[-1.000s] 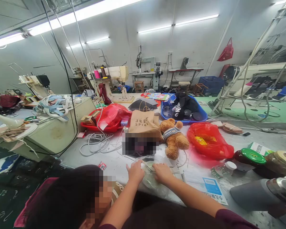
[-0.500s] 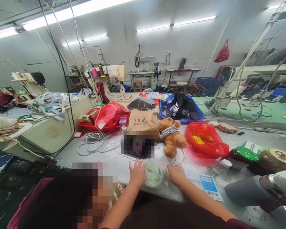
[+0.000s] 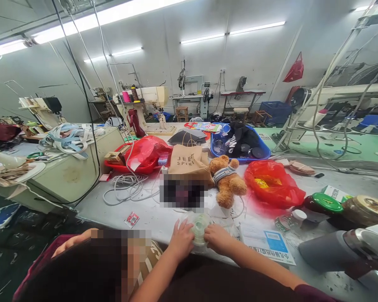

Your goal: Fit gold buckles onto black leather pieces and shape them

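Note:
A round, see-through plastic tub (image 3: 199,225) with a pale green tint lies near the front edge of the table; I see it from above, and its contents are unclear. My left hand (image 3: 183,237) wraps round its left side. On the right rim, the fingers of my right hand (image 3: 219,238) are curled and pressed against it. Just right of my right hand lies a printed paper sheet (image 3: 279,243) with a blue patch. A brown teddy bear (image 3: 228,180) lies beyond the hands, beside a brown paper bag (image 3: 189,163).
A person's head (image 3: 82,268) is close by my left arm. A small red packet (image 3: 132,219) lies beyond it. To the right are a red plastic bag (image 3: 274,184), a green-lidded jar (image 3: 324,205) and a grey flask (image 3: 327,251). Coiled cable (image 3: 122,184) lies left.
My right hand has moved left from the table onto the tub's rim. The person's head has dipped lower, and the red packet now shows fully.

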Demonstrator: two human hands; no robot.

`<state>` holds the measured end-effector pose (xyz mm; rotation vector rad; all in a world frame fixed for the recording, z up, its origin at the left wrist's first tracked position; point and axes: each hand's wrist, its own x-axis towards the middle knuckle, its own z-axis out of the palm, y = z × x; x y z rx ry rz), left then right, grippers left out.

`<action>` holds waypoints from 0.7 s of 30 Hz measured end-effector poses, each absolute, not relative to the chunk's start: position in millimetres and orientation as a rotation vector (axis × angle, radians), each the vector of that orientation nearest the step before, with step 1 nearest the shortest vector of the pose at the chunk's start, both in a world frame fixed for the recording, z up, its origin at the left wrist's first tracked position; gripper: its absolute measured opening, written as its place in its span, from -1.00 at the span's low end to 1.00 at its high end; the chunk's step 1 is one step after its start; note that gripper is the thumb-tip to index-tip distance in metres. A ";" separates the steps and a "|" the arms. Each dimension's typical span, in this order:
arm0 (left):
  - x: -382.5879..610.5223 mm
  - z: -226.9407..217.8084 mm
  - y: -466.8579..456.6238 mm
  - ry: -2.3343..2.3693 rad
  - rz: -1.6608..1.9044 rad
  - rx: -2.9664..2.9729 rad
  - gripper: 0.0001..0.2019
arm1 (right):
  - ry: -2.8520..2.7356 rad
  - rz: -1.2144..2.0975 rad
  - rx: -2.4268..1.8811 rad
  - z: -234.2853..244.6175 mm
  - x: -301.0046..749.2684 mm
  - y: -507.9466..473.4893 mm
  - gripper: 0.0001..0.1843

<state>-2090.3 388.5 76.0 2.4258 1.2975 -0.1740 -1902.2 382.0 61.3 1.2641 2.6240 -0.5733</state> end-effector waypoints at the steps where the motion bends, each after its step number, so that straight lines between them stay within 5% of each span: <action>1: -2090.4 75.7 389.1 1.300 -0.173 2.426 -0.82 | 2.622 -0.584 1.256 61.0 -1903.4 383.4 -0.81; 21: -2096.0 73.9 402.6 1.276 -0.140 2.377 -0.90 | 2.564 -0.723 1.444 71.4 -1915.4 380.4 -0.79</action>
